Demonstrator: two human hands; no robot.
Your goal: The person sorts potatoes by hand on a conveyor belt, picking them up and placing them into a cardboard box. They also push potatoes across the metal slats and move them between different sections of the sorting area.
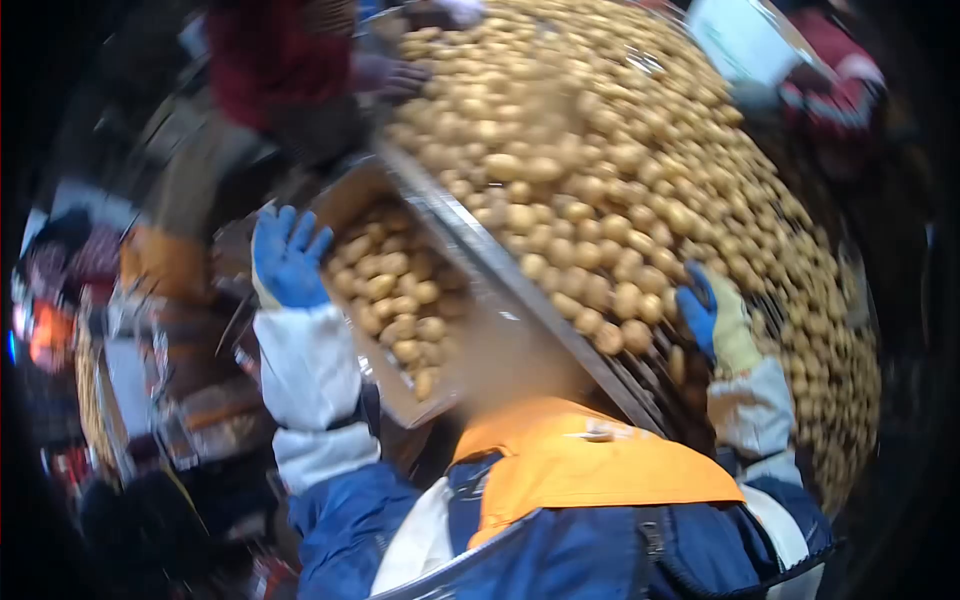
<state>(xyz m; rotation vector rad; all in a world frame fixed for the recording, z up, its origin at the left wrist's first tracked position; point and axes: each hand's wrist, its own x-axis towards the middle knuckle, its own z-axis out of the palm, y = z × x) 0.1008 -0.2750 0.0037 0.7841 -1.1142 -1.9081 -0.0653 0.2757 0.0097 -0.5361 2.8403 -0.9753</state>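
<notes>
My left hand point(290, 258), in a blue-coated glove with a white sleeve guard, is at the outer left rim of a cardboard box point(352, 186). Its fingers are spread and nothing shows in them. Inside the box lies a heap of potatoes point(392, 285). On the other side, my right hand point(718, 318), gloved in blue and pale yellow, rests at the near edge of a broad layer of potatoes point(625, 235). Its fingers are stretched out beside the nearest ones, holding none.
A metal rail point(470, 232) runs diagonally between box and potato bed; dark bars show near my right hand. People in red sleeves point(270, 65) work across from me, one beside a white container point(752, 45). Blurred boxes and bags point(205, 410) fill the left.
</notes>
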